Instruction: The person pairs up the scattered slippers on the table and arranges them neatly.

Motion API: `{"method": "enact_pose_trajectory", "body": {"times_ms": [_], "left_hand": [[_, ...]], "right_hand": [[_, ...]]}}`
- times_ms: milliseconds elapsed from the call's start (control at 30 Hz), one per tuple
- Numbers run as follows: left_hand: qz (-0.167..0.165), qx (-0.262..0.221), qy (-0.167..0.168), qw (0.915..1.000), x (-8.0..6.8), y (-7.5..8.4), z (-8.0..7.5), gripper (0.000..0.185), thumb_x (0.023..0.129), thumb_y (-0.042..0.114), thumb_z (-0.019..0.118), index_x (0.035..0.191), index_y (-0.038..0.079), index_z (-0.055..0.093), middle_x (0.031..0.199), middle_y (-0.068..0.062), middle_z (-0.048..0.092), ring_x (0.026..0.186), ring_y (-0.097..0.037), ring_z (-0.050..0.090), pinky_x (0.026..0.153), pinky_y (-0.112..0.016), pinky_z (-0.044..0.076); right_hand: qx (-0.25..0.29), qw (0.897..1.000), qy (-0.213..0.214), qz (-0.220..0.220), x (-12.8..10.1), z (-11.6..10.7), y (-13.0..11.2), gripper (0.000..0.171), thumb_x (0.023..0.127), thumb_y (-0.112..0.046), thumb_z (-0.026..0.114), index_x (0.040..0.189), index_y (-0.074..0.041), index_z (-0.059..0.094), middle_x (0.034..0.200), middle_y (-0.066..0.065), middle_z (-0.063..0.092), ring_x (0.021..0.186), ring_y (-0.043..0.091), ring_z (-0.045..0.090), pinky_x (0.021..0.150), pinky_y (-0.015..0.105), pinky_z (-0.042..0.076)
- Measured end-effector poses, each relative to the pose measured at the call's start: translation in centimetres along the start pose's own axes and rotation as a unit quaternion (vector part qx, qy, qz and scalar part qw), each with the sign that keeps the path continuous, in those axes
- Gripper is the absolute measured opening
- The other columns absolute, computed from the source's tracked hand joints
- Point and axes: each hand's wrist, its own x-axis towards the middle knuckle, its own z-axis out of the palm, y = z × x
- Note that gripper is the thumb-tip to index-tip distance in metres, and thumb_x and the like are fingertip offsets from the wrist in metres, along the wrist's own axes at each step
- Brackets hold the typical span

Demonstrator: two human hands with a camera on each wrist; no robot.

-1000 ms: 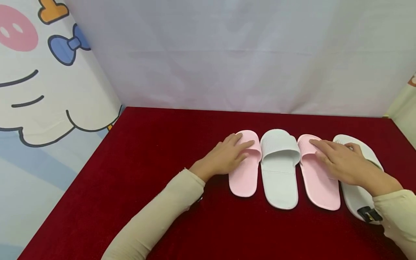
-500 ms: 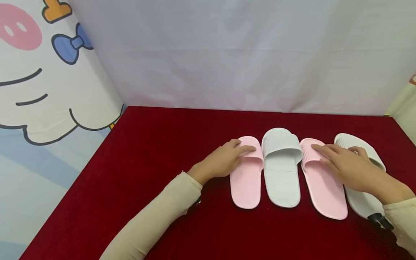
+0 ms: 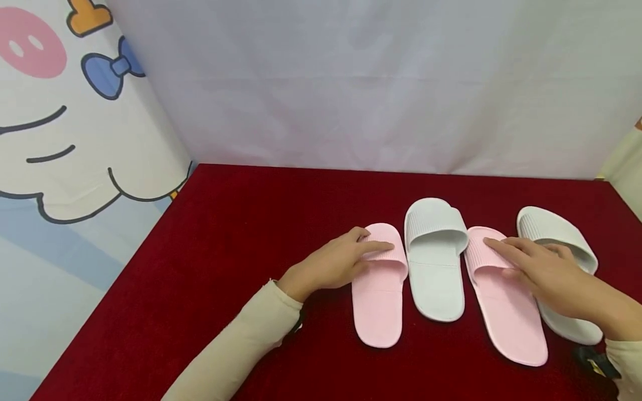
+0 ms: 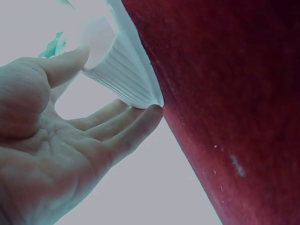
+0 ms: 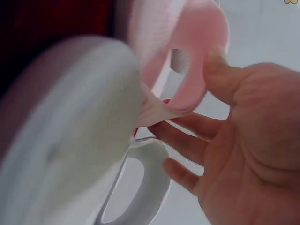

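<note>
Head view: each pink slipper (image 3: pixel 379 284) (image 3: pixel 506 295) is pressed under a flat left hand (image 3: pixel 341 262) and right hand (image 3: pixel 541 270), nothing gripped, beside white slippers (image 3: pixel 435 259) (image 3: pixel 562 267), which could be knocked askew if either slides sideways.

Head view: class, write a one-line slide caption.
Left hand and right hand each rest on a pink slipper, white slippers alongside.

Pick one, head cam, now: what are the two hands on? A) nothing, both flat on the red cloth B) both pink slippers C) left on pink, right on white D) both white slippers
B: the left hand rests on the strap of the left pink slipper, and the right hand rests on the strap of the right pink slipper; the white slippers lie untouched between and beside them.
</note>
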Motion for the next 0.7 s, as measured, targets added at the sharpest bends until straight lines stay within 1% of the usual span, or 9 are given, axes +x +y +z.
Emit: {"method": "enact_pose_trajectory", "body": {"times_ms": [67,167,233,300,367,433,500,600,700], "left_hand": [[0.009,0.000,0.007,0.9999,0.1,0.0,0.1,0.051,0.098,0.009,0.059,0.144,0.030,0.054,0.139,-0.016,0.052,0.113,-0.024,0.062,0.091,-0.034,0.053],[0.013,-0.003,0.010,0.9999,0.2,-0.1,0.2,0.049,0.099,0.012,0.059,0.144,0.030,0.054,0.142,-0.015,0.052,0.124,-0.026,0.057,0.098,-0.037,0.051],[0.010,-0.002,0.009,0.9999,0.1,-0.1,0.2,0.048,0.099,0.013,0.059,0.144,0.030,0.054,0.142,-0.015,0.053,0.128,-0.026,0.055,0.102,-0.039,0.049],[0.008,0.000,0.011,0.9999,-0.1,-0.2,0.3,0.047,0.099,0.014,0.060,0.143,0.029,0.055,0.141,-0.015,0.054,0.128,-0.027,0.054,0.103,-0.039,0.049],[0.009,0.000,0.018,0.9998,-0.2,-0.1,0.3,0.047,0.098,0.012,0.061,0.143,0.028,0.056,0.138,-0.015,0.055,0.121,-0.026,0.057,0.100,-0.038,0.050],[0.012,0.000,0.025,0.9996,-0.3,-0.1,0.3,0.047,0.098,0.010,0.061,0.142,0.028,0.057,0.134,-0.015,0.055,0.113,-0.024,0.059,0.093,-0.036,0.053],[0.016,0.001,0.032,0.9994,-0.3,-0.1,0.3,0.047,0.098,0.009,0.060,0.141,0.027,0.057,0.132,-0.015,0.055,0.109,-0.023,0.060,0.090,-0.035,0.053],[0.022,0.004,0.042,0.9989,-0.2,0.1,0.2,0.046,0.097,0.007,0.060,0.139,0.026,0.059,0.131,-0.016,0.056,0.109,-0.024,0.060,0.089,-0.035,0.053],[0.017,0.011,0.046,0.9987,-0.3,0.4,0.0,0.047,0.096,0.007,0.060,0.138,0.026,0.060,0.130,-0.015,0.057,0.108,-0.024,0.061,0.087,-0.034,0.053]], "right_hand": [[0.004,1.000,0.000,0.001,-0.2,-0.2,0.1,0.069,0.088,-0.009,0.070,0.149,-0.022,0.041,0.131,0.017,0.057,0.118,0.035,0.053,0.088,0.057,0.030],[0.006,1.000,-0.004,-0.003,-0.3,-0.5,0.2,0.071,0.085,-0.007,0.072,0.148,-0.022,0.042,0.129,0.015,0.058,0.116,0.035,0.054,0.086,0.056,0.033],[0.001,1.000,0.001,-0.017,-0.3,-0.5,0.2,0.070,0.084,-0.006,0.074,0.146,-0.020,0.045,0.126,0.013,0.060,0.111,0.032,0.058,0.085,0.054,0.037],[0.001,0.999,0.012,-0.034,-0.3,-0.5,0.2,0.069,0.082,-0.006,0.075,0.144,-0.019,0.048,0.123,0.010,0.061,0.104,0.028,0.062,0.083,0.047,0.043],[0.006,0.998,0.027,-0.051,-0.2,-0.4,0.1,0.066,0.082,-0.005,0.076,0.142,-0.018,0.051,0.120,0.007,0.061,0.099,0.021,0.062,0.083,0.033,0.046],[0.020,0.997,0.036,-0.062,-0.2,-0.4,0.1,0.064,0.083,-0.004,0.075,0.141,-0.017,0.052,0.119,0.005,0.061,0.100,0.011,0.058,0.083,0.019,0.043],[0.039,0.996,0.038,-0.066,-0.3,-0.5,0.0,0.062,0.084,-0.004,0.074,0.141,-0.017,0.052,0.119,0.004,0.059,0.105,0.001,0.051,0.086,0.010,0.036],[0.053,0.995,0.040,-0.068,-0.5,-0.8,-0.1,0.061,0.086,-0.004,0.073,0.141,-0.017,0.052,0.118,0.003,0.058,0.108,-0.008,0.040,0.087,0.007,0.031],[0.048,0.996,0.044,-0.068,-0.5,-1.2,-0.4,0.061,0.085,-0.005,0.074,0.140,-0.017,0.052,0.116,0.003,0.058,0.106,-0.008,0.040,0.086,0.008,0.031]]}}
